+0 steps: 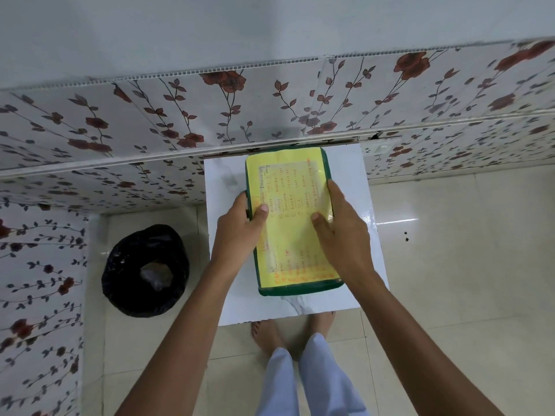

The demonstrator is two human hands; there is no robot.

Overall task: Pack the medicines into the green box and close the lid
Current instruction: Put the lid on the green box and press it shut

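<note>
The green box (300, 290) lies on a small white table (351, 172), its lid down and covered by a yellow sheet with handwritten notes (291, 205). My left hand (237, 232) grips the box's left edge, thumb on top of the lid. My right hand (345, 232) holds the right edge, thumb pressed on the yellow sheet. No medicines are visible; the box's inside is hidden under the lid.
A bin lined with a black bag (145, 270) stands on the tiled floor left of the table. Walls with a rose pattern (180, 115) rise behind and at left. My bare feet (264, 331) are just in front of the table.
</note>
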